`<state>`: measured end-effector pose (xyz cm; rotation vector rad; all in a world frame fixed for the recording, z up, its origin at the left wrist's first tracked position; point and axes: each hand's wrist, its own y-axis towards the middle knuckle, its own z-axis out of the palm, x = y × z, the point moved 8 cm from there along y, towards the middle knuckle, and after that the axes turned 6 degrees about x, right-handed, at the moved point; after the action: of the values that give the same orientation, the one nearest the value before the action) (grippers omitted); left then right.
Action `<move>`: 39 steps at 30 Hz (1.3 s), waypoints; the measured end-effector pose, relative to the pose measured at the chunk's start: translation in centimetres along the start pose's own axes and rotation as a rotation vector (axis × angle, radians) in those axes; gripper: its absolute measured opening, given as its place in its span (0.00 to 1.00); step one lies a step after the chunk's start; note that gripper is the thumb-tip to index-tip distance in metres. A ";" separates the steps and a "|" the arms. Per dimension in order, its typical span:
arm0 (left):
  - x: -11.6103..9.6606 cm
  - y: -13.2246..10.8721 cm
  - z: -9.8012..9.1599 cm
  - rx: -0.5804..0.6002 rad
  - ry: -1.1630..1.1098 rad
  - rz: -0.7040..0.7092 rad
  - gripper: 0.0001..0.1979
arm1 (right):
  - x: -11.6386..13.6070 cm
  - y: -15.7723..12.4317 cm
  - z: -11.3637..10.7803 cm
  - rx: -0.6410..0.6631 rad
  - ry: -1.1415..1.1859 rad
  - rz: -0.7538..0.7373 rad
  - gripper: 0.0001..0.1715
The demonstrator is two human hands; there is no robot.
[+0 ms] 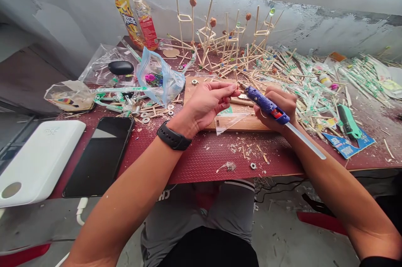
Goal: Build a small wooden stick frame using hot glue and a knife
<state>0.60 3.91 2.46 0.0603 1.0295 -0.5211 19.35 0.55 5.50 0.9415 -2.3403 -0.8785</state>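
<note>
My right hand (280, 106) is wrapped round a blue glue gun (262, 100), which has a white glue stick (306, 140) coming out of its back end. The gun's metal tip points up and left, close to the fingertips of my left hand (211, 103). Those left fingers are pinched together on something small that I cannot make out. Both hands are above a wooden board (193, 91) that bears a clear triangular ruler (231, 123) and a metal nut (194, 82).
Stick structures (226, 45) stand behind the board. Left are a blue-edged bag (160, 76), a bottle (133, 20), a phone (100, 156) and a white power bank (42, 160). Wrapped sticks (366, 76) and a green cutter (349, 121) lie right, on the red table (194, 166).
</note>
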 end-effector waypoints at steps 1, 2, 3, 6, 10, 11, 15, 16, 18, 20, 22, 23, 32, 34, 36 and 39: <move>0.0 0.0 0.0 0.002 0.006 0.003 0.18 | -0.2 0.0 0.1 0.009 -0.013 0.021 0.26; 0.0 0.1 0.0 0.005 0.010 0.007 0.17 | -0.4 0.0 0.1 0.016 -0.025 0.040 0.26; 0.0 0.1 -0.1 0.008 0.014 0.011 0.17 | -0.5 -0.1 0.2 0.016 -0.034 0.049 0.27; 0.1 0.3 -0.4 0.026 0.027 0.020 0.17 | -0.4 -0.1 0.1 -0.008 -0.032 0.021 0.24; 0.1 0.6 -0.5 0.069 0.079 0.048 0.14 | -0.5 -0.1 -0.2 -0.021 -0.024 0.008 0.21; 0.1 0.6 -0.5 0.077 0.086 0.052 0.13 | -0.6 -0.1 -0.2 -0.016 -0.020 0.012 0.22; 0.2 0.3 -0.2 0.046 0.034 0.005 0.17 | -0.5 -0.1 -0.7 -0.046 0.016 -0.030 0.21; 0.3 0.2 -0.1 0.036 0.019 -0.009 0.18 | -0.5 -0.2 -0.9 -0.059 0.027 -0.043 0.21; 0.3 0.1 0.1 0.030 0.002 -0.024 0.18 | -0.4 -0.3 -1.0 -0.074 0.044 -0.057 0.20; 0.3 0.1 0.2 0.035 -0.003 -0.027 0.18 | -0.4 -0.3 -1.1 -0.087 0.055 -0.067 0.19; 0.3 0.1 0.2 0.039 -0.005 -0.027 0.18 | -0.1 -0.3 -1.1 -0.091 0.066 -0.089 0.19; 0.3 0.1 0.2 0.041 -0.005 -0.026 0.18 | 0.0 -0.3 -1.1 -0.084 0.073 -0.102 0.19; 0.2 0.0 0.5 0.090 -0.011 -0.019 0.17 | 0.0 -0.2 -0.9 -0.026 0.092 -0.096 0.19; 0.2 -0.1 0.4 0.083 -0.013 -0.017 0.17 | -0.5 -0.2 -1.0 -0.016 0.070 -0.054 0.20; 0.2 -0.1 0.1 0.055 0.016 -0.008 0.17 | -1.1 -0.1 -1.3 -0.031 0.042 0.001 0.18; -0.3 0.3 -0.5 0.014 0.167 0.090 0.16 | -2.8 -0.3 -2.0 -0.075 0.060 0.134 0.15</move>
<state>0.15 4.41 2.43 0.1640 1.1812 -0.4465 22.59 1.68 6.15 0.7606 -2.2738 -0.8651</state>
